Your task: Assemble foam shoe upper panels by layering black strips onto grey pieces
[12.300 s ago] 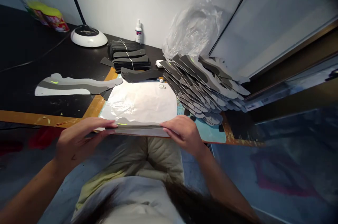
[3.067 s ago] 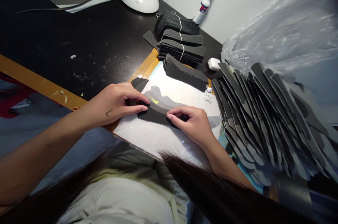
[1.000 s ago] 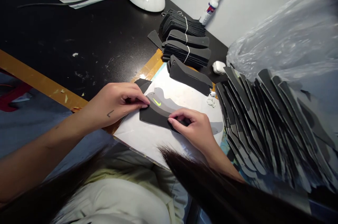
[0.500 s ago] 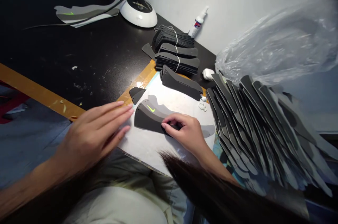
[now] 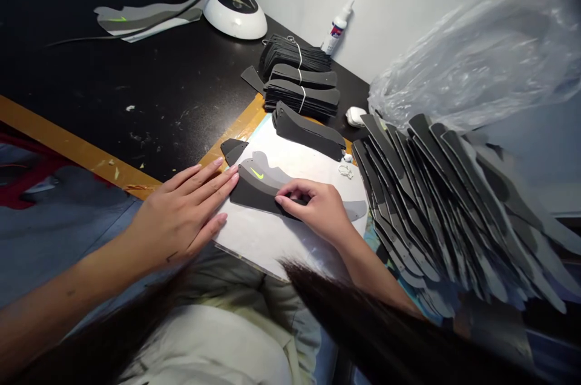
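On a white board (image 5: 263, 240) lies a grey shoe-upper piece (image 5: 272, 178) with a green swoosh, and a black shoe-upper piece (image 5: 249, 192) covers its near side. My right hand (image 5: 318, 203) has its thumb and index finger pinched together at the black piece's middle, hiding part of both pieces. My left hand (image 5: 177, 215) lies flat with fingers stretched out, its fingertips touching the left end of the black piece. Beyond those fingertips is a small dark piece (image 5: 233, 150) with holes. A stack of black pieces (image 5: 308, 134) rests on the board's far side.
Banded bundles of black pieces (image 5: 302, 97) stand behind the board. Many grey-and-black pieces (image 5: 422, 203) fan out at the right, below a clear plastic bag (image 5: 454, 64). A white glue bottle (image 5: 336, 28), a lamp base (image 5: 236, 13) and another swoosh piece (image 5: 136, 19) are farther back.
My left hand has moved slightly right and now reaches the left end of the black piece. My right hand keeps its pinch at nearly the same spot. The view has shifted a little.
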A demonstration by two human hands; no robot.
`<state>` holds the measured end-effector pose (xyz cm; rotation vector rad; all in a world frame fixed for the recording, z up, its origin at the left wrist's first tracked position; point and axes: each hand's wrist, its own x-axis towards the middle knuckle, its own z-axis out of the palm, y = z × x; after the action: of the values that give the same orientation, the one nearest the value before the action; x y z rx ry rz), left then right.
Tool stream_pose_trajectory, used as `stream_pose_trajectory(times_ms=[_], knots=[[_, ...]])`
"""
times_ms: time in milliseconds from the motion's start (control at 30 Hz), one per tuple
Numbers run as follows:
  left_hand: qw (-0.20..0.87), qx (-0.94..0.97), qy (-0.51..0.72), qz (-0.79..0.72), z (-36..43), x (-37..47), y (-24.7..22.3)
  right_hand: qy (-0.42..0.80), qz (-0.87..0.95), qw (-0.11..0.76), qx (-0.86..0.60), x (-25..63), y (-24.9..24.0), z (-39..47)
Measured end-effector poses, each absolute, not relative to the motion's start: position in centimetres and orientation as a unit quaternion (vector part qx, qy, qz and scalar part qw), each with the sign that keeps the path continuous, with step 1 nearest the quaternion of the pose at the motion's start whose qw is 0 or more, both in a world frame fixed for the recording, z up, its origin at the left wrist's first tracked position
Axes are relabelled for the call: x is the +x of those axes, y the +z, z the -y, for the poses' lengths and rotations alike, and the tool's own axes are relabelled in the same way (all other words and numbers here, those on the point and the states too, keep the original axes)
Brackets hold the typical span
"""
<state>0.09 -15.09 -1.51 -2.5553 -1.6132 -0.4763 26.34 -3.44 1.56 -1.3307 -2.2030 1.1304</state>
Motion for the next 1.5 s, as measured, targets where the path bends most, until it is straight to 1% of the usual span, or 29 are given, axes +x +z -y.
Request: stream_pose_trajectory(times_ms=[133, 267, 467, 567, 733, 1000, 1167, 1300, 1500], knots=[[0.046, -0.846, -0.159, 0.508, 15.0, 0.3, -1.1, 0.398, 0.774, 0.170, -0.463, 26.3, 1.4, 3.5], [0.042, -0.872, -0.138, 0.467, 15.0, 0.9, -1.5, 0.403, 0.772, 0.176, -0.459, 26.3, 1.2, 3.5], [0.050, -0.876, -0.119, 0.464, 15.1, 0.8, -2.3, 0.486, 0.740, 0.162, -0.436, 26.7, 1.2, 2.9], [0.054, -0.880, -0.113, 0.459, 15.0, 0.6, -2.2, 0.498, 0.737, 0.161, -0.427, 26.9, 1.3, 2.7], [0.055, -0.882, -0.115, 0.454, 14.9, 0.5, -2.0, 0.473, 0.755, 0.164, -0.423, 26.9, 1.3, 2.9], [0.025, -0.896, -0.109, 0.430, 14.6, -0.2, -2.0, 0.437, 0.778, 0.161, -0.422, 27.0, 1.2, 3.1], [0.049, -0.886, -0.097, 0.450, 15.2, 1.0, -1.4, 0.401, 0.789, 0.160, -0.437, 26.8, 1.5, 3.3], [0.059, -0.891, -0.096, 0.439, 15.4, 2.3, -1.2, 0.398, 0.790, 0.150, -0.442, 26.6, 1.7, 3.1], [0.038, -0.892, -0.104, 0.437, 15.2, 2.7, -2.0, 0.409, 0.788, 0.138, -0.439, 26.7, 1.9, 2.7]])
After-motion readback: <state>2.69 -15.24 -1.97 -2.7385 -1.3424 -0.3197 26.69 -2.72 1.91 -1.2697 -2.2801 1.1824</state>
